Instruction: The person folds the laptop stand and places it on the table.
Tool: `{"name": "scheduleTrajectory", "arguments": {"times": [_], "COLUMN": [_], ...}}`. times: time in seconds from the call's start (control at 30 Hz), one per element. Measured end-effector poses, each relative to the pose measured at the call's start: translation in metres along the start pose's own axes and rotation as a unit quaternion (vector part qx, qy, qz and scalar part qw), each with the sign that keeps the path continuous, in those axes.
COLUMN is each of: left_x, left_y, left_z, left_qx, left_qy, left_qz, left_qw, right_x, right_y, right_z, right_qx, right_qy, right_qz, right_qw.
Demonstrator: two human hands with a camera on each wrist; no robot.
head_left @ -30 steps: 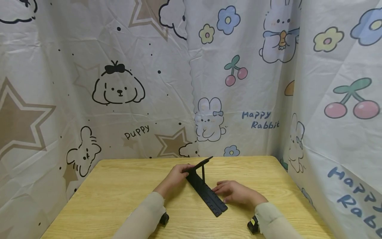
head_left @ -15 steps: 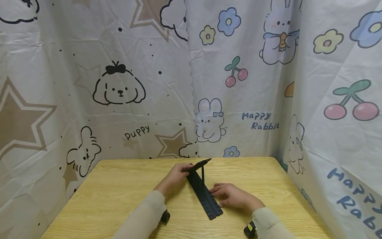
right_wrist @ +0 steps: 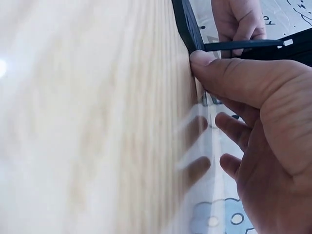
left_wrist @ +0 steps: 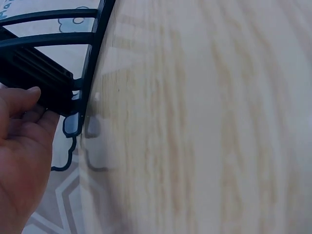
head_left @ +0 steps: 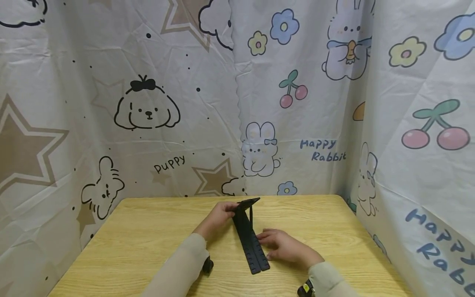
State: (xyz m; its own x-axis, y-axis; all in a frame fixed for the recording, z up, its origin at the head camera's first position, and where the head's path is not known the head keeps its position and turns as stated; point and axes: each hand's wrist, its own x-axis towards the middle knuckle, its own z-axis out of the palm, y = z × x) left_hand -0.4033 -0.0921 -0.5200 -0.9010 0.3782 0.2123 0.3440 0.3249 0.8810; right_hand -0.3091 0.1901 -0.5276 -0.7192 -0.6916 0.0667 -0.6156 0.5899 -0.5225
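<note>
A black folding stand (head_left: 253, 248) lies on the wooden table (head_left: 148, 235), its long notched base pointing toward me and a short panel propped up at the far end. My left hand (head_left: 217, 218) grips that raised panel with curled fingers; in the left wrist view the left hand (left_wrist: 19, 146) holds the stand (left_wrist: 44, 83) at its hinge end. My right hand (head_left: 283, 246) rests beside the base with relaxed fingers. In the right wrist view the right hand (right_wrist: 263, 122) presses its thumb against the edge of the stand (right_wrist: 186, 27).
A cartoon-printed cloth (head_left: 237, 103) hangs close behind the table and along its right side (head_left: 415, 165). Small black wrist cameras (head_left: 206, 266) sit on both sleeves near the table's front edge.
The near end of the stand's base has swung to the left, so it lies less diagonally. My right hand has moved left with it. The left hand keeps its hold on the raised panel.
</note>
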Motion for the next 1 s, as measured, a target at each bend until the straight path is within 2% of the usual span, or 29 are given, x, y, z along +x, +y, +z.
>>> {"name": "scheduleTrajectory", "arguments": {"times": [0.2,0.4,0.63,0.83,1.0], "left_x": [0.002,0.005,0.008,0.01,0.012], "left_y": [-0.003,-0.004,-0.003,-0.006,-0.006], "left_z": [0.002,0.005,0.006,0.008,0.01], "left_qx": [-0.005,-0.022,-0.037,-0.035,-0.031], "left_qy": [0.008,0.017,0.021,0.028,0.031], "left_qz": [0.009,0.005,-0.007,-0.005,0.001], "left_qw": [0.9999,0.9996,0.9991,0.999,0.9991], "right_x": [0.0,0.003,0.007,0.011,0.013], "right_y": [-0.007,-0.016,-0.028,-0.034,-0.037], "right_z": [0.004,0.009,0.014,0.02,0.021], "right_qx": [-0.029,-0.06,-0.059,-0.053,-0.072], "right_qy": [0.012,0.025,0.043,0.053,0.059], "right_qz": [-0.001,0.006,0.022,0.034,0.053], "right_qw": [1.0,0.998,0.997,0.997,0.994]}}
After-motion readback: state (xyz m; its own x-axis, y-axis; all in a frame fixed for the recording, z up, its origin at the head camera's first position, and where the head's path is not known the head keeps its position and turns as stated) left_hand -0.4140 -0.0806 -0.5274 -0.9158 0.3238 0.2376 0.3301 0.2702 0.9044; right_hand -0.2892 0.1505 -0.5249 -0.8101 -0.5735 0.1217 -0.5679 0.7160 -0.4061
